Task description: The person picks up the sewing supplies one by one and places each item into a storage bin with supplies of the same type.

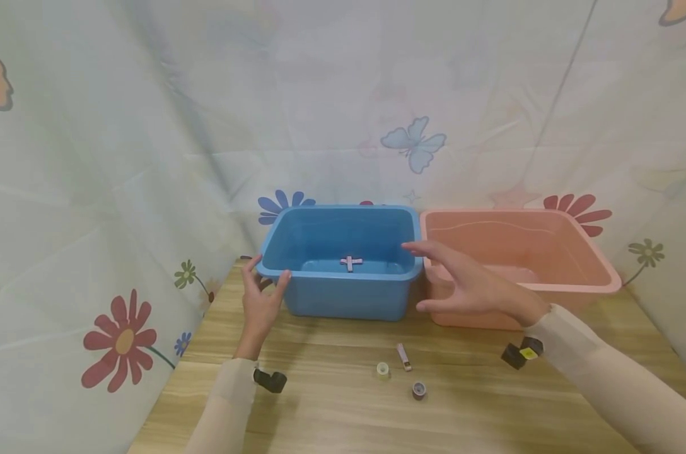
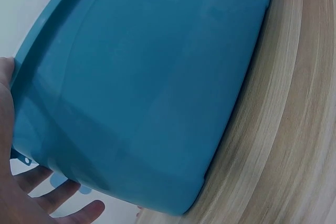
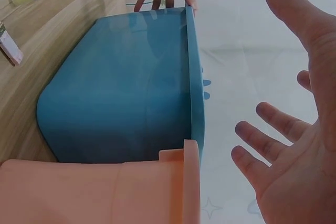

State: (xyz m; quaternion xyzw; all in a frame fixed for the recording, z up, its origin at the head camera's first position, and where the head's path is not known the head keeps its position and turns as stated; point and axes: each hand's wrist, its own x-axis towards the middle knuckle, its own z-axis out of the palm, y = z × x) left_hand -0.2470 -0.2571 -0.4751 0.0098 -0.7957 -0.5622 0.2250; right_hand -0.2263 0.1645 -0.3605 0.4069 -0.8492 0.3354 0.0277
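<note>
In the head view a blue plastic bin (image 1: 348, 296) stands on the wooden table, with small pink-and-white sticks (image 1: 350, 263) crossed on its floor. My left hand (image 1: 260, 309) holds its front left corner, thumb at the front rim and fingers along the left side; three fingers (image 2: 58, 196) stretch out below the rim in the left wrist view. My right hand (image 1: 468, 280) hovers near the bin's right end, in front of the pink bin (image 1: 507, 312), thumb and fingers spread and nothing between them. In the right wrist view that hand (image 3: 294, 145) is apart from both bins.
A small pink-and-white stick (image 1: 403, 357), a pale yellow roll (image 1: 383, 371) and a dark grey roll (image 1: 419, 391) lie on the table (image 1: 331, 410) before the blue bin. The pink bin adjoins the blue one on the right. A printed curtain (image 1: 331, 113) hangs behind.
</note>
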